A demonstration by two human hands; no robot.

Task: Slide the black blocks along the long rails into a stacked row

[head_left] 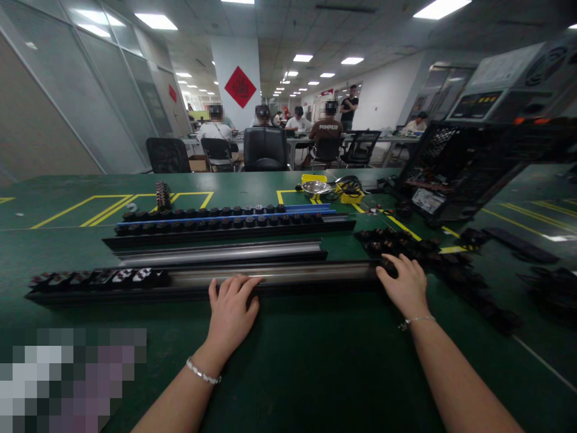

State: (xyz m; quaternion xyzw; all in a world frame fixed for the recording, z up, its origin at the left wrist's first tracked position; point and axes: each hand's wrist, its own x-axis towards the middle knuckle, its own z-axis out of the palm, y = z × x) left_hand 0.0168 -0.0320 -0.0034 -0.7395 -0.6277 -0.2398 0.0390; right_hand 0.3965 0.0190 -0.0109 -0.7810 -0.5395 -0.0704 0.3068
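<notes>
A long black and silver rail (306, 273) lies across the green table in front of me, with several small black sliders (97, 278) seated at its left end. My left hand (231, 310) rests on the rail's near edge at its middle, fingers flat and slightly spread. My right hand (406, 282) is at the rail's right end, fingers curled forward over a small black part that I cannot make out clearly. Beyond the right hand lies a heap of black parts (406, 243).
Two more rails (225, 228) lie further back, one filled with black sliders along a blue strip. A metal bowl (316, 187), a yellow object and cables sit behind them. A black open frame machine (455, 171) stands at right. Seated people and chairs fill the background.
</notes>
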